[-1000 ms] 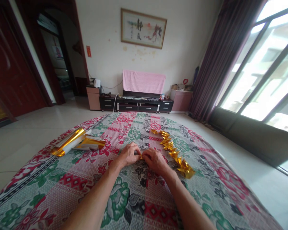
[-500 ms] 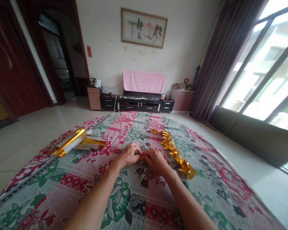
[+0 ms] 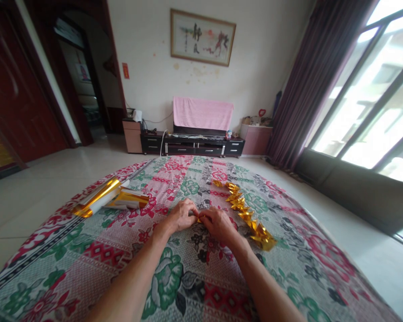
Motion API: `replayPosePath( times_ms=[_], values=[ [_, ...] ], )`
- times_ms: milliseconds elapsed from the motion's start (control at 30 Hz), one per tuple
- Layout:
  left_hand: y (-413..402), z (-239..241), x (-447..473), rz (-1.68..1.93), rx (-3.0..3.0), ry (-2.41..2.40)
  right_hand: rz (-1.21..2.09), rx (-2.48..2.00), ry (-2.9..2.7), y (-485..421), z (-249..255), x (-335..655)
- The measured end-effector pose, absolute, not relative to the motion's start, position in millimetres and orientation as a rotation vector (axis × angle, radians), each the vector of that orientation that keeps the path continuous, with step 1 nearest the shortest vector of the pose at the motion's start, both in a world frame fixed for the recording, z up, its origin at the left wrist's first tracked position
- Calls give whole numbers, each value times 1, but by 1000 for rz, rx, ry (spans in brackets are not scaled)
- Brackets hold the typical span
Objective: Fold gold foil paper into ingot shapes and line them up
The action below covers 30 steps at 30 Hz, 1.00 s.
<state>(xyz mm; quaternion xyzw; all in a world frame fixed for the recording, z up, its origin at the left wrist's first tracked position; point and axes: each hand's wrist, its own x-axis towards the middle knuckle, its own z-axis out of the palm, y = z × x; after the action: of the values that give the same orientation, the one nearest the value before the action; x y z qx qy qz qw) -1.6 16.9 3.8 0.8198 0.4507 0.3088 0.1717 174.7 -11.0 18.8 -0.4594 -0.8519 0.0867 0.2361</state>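
Observation:
My left hand (image 3: 184,214) and my right hand (image 3: 216,220) meet over the middle of the patterned cloth, both with fingers pinched. Between their fingertips shows a small bit of gold foil paper (image 3: 199,219), mostly hidden by the fingers. Right of my right hand, a row of folded gold foil pieces (image 3: 244,210) runs from the far side toward me. Over on the left lie sheets of gold foil paper (image 3: 97,199), partly curled, with white undersides, and a second stack (image 3: 130,199) touches them.
The floral cloth (image 3: 167,273) covers the round surface under my arms. Beyond it stand a low black cabinet (image 3: 194,147) and a television under a pink towel (image 3: 203,112). A purple curtain (image 3: 298,80) hangs by the window at right; a red door (image 3: 20,89) is at left.
Both hands stay pinched together in nearly the same place, with only slight finger movement. The whole view has shifted very slightly.

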Motion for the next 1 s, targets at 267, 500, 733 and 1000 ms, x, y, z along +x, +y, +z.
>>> replayPosePath(
  times_ms=[267,500,733,1000],
  values=[
    [18,2,-2,887,2329,1278,221,-1299,-2312,-9,15,172],
    [23,-3,-2,904,2342,1264,232,-1295,-2302,-8,15,173],
    [15,6,0,893,2336,1300,255,-1303,-2294,-9,16,173],
    [15,3,-1,878,2346,1324,366,-1205,-2227,-8,22,179]
  ],
)
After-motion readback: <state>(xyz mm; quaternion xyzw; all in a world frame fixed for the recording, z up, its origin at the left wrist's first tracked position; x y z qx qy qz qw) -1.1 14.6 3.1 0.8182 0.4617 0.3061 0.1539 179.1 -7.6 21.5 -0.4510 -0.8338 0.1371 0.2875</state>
